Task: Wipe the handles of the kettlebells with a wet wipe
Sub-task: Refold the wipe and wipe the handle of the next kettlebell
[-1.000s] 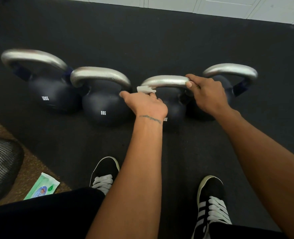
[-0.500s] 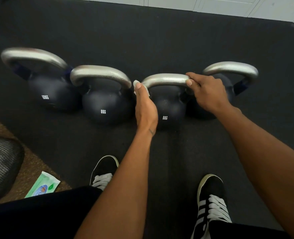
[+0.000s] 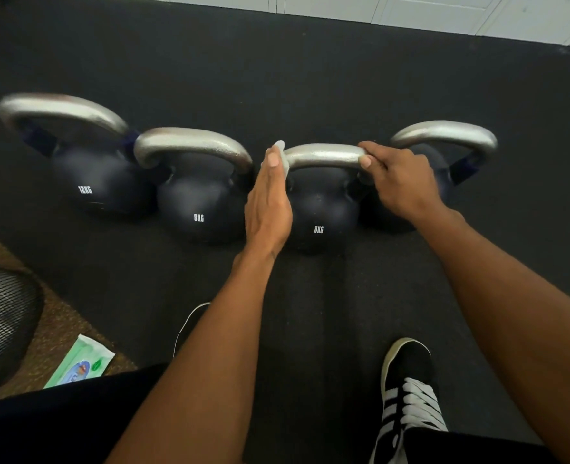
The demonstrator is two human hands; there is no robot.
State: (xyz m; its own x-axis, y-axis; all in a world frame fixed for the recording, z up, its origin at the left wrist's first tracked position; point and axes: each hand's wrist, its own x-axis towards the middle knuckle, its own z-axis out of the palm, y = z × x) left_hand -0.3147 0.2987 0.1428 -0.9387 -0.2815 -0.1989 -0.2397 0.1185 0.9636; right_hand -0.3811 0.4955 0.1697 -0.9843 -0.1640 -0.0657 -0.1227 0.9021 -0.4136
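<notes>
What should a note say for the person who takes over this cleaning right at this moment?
Left hand: holds the wet wipe against the left end of the third kettlebell's handle.
Right hand: grips the right end of that handle.
Things: four kettlebells in a row on the black mat; wipe pack on the floor, lower left.
Done: this handle is being wiped; the others, cannot tell.
Left: finish this handle, then check the 12KG kettlebell, the 8KG kettlebell beside it and the far-right kettlebell.
</notes>
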